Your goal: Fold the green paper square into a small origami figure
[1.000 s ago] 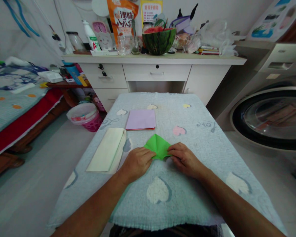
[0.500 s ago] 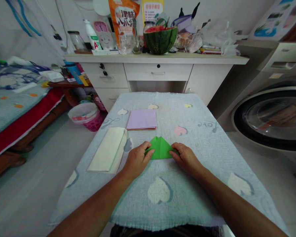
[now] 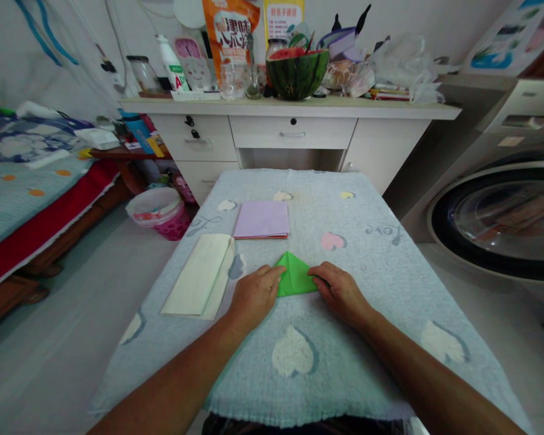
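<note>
A folded sheet of green paper (image 3: 294, 278) lies on the cloth-covered table, a triangle with its peak pointing away from me and a crease down the middle. My left hand (image 3: 258, 293) is closed at its left side, fingertips resting on the paper near the crease. On the other side, my right hand (image 3: 338, 289) pinches the right corner between thumb and fingers. Both hands partly hide the paper's lower corners. Beyond them sits a stack of square paper (image 3: 262, 219), lilac on top with a red edge beneath. A folded pale cream sheet (image 3: 199, 275) lies left of my left hand.
The blue heart-patterned cloth (image 3: 367, 374) covers the table. Behind it stands a white cabinet (image 3: 294, 130) bearing a cut watermelon (image 3: 297, 75), jars and bags. A washing machine (image 3: 494, 175) is at right; a pink bin (image 3: 161, 214) and a bed (image 3: 31, 199) are at left.
The green paper's notched top now shows as a single peak. My left hand has shifted slightly right onto the paper, its thumb now less visible; my right hand has moved slightly left.
</note>
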Tool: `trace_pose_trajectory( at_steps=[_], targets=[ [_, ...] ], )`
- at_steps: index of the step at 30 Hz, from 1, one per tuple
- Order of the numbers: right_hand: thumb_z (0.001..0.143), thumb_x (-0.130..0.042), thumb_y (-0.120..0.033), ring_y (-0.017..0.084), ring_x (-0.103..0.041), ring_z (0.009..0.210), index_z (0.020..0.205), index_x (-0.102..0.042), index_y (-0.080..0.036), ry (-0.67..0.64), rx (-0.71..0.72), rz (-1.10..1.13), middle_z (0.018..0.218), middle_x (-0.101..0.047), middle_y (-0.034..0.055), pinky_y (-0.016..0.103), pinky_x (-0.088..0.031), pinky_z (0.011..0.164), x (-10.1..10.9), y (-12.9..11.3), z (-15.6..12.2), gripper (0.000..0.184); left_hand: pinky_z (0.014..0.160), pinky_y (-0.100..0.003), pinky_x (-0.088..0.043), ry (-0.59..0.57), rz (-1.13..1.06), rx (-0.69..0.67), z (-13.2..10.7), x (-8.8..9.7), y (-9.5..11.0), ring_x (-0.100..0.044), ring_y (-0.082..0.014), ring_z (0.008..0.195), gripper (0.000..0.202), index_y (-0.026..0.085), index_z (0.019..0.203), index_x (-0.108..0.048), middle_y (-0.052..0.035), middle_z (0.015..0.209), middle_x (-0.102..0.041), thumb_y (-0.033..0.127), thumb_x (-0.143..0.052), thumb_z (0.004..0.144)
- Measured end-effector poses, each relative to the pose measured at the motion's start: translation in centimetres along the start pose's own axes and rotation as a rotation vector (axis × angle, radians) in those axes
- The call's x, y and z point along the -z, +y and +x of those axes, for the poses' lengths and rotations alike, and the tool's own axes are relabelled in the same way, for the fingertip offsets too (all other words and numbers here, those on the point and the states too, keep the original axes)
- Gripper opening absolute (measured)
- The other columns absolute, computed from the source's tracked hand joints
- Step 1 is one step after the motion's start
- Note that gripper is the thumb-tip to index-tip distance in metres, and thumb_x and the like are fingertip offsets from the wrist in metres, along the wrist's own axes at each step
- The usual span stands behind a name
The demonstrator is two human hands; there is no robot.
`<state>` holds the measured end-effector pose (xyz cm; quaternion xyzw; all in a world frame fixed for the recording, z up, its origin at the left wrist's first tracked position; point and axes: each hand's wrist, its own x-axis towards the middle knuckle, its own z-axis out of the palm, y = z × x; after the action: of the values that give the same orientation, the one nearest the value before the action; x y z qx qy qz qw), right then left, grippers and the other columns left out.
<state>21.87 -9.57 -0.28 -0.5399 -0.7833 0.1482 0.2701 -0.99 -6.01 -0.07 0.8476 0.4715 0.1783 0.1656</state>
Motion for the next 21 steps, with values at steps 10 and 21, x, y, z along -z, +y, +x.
trace_pose_trajectory(
  at_steps=[10,21],
  targets=[
    [0.088,-0.050,-0.021,0.019,-0.056,0.082,0.108,-0.060,-0.016,-0.045,0.003,-0.008,0.089,-0.057,0.0070,0.032,-0.046,0.076,0.43,-0.41,0.07,0.023,0.072,-0.026,-0.047,-0.085,0.110,0.069,0.39,0.28,0.45,-0.064,-0.0155,0.080,0.037,0.025,0.124,-0.061,-0.0026,0.090,-0.064,0.023,-0.038,0.096],
    [0.087,-0.052,-0.022,0.019,-0.056,0.082,0.114,-0.060,-0.016,-0.072,-0.036,-0.021,0.093,-0.057,0.0076,0.033,-0.046,0.076,0.47,-0.70,0.28,0.029,0.068,-0.024,-0.044,-0.134,0.196,0.096,0.96,0.54,0.70,-0.062,-0.0145,0.079,0.038,0.030,0.128,-0.057,-0.0014,0.093,-0.061,0.024,-0.038,0.095]
  ],
)
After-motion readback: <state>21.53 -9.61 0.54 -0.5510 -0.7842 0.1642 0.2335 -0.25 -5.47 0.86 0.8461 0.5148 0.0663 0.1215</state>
